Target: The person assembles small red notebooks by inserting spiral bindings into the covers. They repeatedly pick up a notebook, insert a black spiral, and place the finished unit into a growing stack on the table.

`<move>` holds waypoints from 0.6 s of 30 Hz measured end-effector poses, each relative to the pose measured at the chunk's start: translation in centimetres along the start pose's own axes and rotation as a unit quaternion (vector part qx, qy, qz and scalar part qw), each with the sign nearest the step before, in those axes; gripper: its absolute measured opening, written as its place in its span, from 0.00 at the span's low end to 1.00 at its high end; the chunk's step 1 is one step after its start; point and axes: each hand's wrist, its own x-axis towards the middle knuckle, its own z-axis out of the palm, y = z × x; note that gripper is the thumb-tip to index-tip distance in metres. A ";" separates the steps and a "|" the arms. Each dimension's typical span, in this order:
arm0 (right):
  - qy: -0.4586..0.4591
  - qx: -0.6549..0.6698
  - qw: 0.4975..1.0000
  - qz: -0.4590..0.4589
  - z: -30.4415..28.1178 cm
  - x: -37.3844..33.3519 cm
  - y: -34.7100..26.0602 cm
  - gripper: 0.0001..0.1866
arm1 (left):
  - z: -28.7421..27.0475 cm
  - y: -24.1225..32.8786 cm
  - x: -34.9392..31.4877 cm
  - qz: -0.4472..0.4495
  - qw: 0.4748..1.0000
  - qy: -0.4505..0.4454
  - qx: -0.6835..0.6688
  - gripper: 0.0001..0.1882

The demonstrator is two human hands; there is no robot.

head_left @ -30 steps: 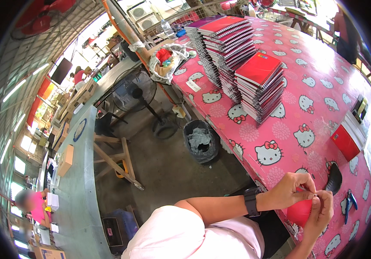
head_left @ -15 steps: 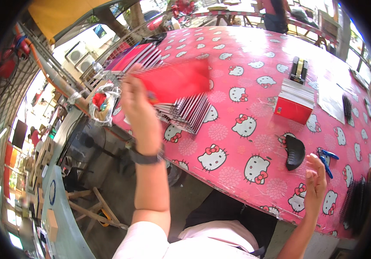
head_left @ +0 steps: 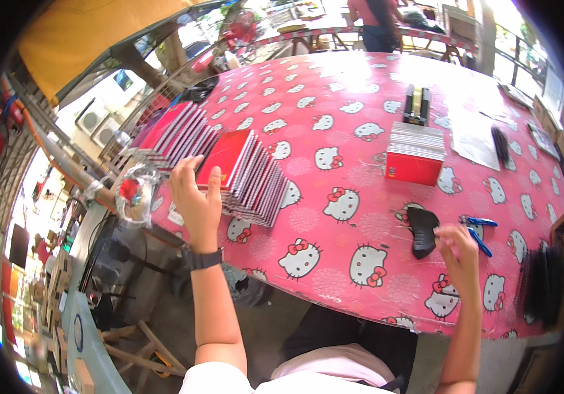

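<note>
Glossy pink printed vinyl tablecloth [head_left: 360,92], smooth, reflecting daylight. Red booklets [head_left: 246,174]: matt card covers, paper edges fanned. Small red-fronted paper stack [head_left: 415,154], matt. Black curved piece [head_left: 422,231], dull textured plastic. Matt black wristband [head_left: 202,258].

Black tape dispenser [head_left: 417,104], blue scissors [head_left: 477,231], papers [head_left: 473,139], person [head_left: 377,23] beyond table

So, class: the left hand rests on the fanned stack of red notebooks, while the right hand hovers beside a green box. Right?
Not quite. In the head view the right hand hovers beside a black pouch; the left hand does rest on the red notebooks.
</note>
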 end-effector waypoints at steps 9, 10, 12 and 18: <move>0.158 -0.289 0.930 -0.162 5.3 13.0 6.5 0.15 | -3.8 7.7 -1.5 0.035 0.991 -0.047 -0.117 0.12; 0.143 -0.299 0.929 -0.165 5.8 13.9 8.1 0.15 | -3.7 8.9 -2.1 0.040 0.987 -0.067 -0.143 0.12; 0.116 -0.307 0.932 -0.154 5.6 14.9 8.9 0.13 | -3.1 11.1 -3.4 0.046 0.975 -0.108 -0.188 0.11; 0.125 -0.199 0.966 -0.111 4.1 13.7 6.0 0.09 | -0.6 16.3 -6.1 0.011 0.903 -0.181 -0.389 0.20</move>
